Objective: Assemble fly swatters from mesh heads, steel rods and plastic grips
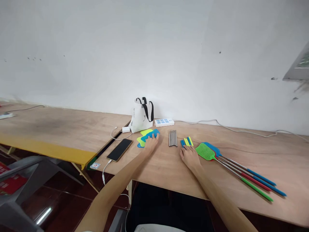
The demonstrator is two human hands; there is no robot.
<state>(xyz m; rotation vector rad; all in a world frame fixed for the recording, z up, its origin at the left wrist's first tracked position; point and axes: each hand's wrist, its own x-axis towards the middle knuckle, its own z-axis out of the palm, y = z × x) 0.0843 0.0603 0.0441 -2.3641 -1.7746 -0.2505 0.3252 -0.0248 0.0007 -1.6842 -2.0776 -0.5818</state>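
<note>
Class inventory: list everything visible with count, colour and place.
tables: two, brown, along wall
bag: one, white, near wall
power strip: one, white, beside bag
charger: one, white, beside bag
phone: one, black, near charger
cables: several, pale, around tables
swatter heads: several, blue, yellow, before bag
tubes: several, silver, near centre
grips: several, blue, yellow, beside tubes
fly swatters: four, green, red, blue, right
chair: one, grey, lower left
left hand: one, on swatter heads
right hand: one, at grips

The blue paddle-shaped plastic swatter head looks matt, the slim silver metal rods smooth; the brown wooden table is matt to its front edge.
</note>
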